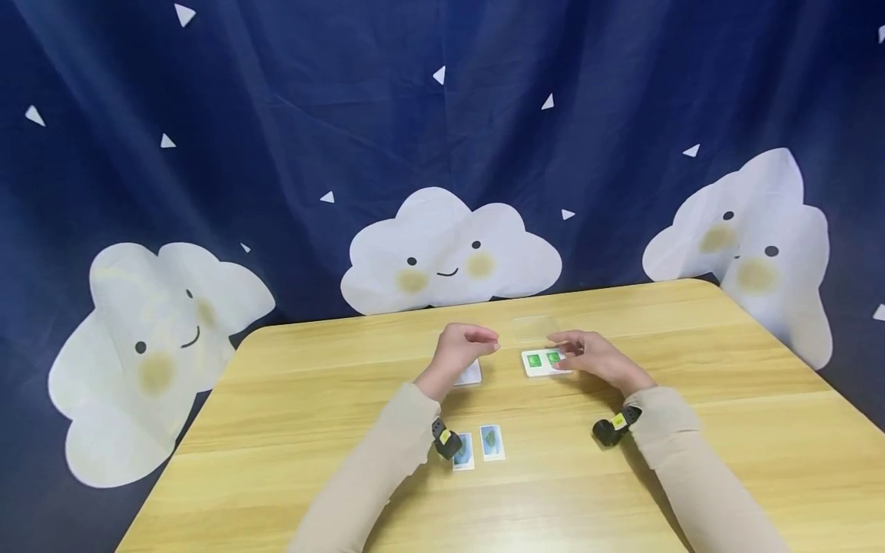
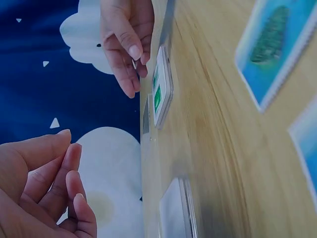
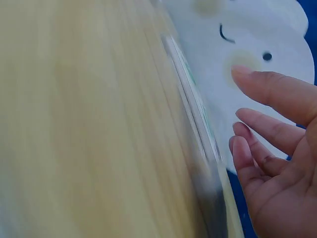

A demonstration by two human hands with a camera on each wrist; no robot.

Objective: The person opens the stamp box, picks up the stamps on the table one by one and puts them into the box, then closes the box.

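My left hand (image 1: 462, 352) hovers over a pale card stack (image 1: 469, 374), its thumb and fingertips close together with nothing between them in the left wrist view. To the right, a white stack with green squares (image 1: 535, 361) lies on the table under my right hand (image 1: 593, 355). That hand's fingers are loosely bent and apart, and in the right wrist view they hold nothing. Nearer to me lie two blue picture cards: a right one (image 1: 493, 443) and a left one (image 1: 465, 453), partly covered by the left wrist camera.
A clear, thin plastic piece (image 1: 532, 329) lies behind the green-square stack. The wooden table (image 1: 276, 461) ends at the back against a dark blue curtain (image 1: 387, 115) with white clouds. Black cameras are strapped to both wrists.
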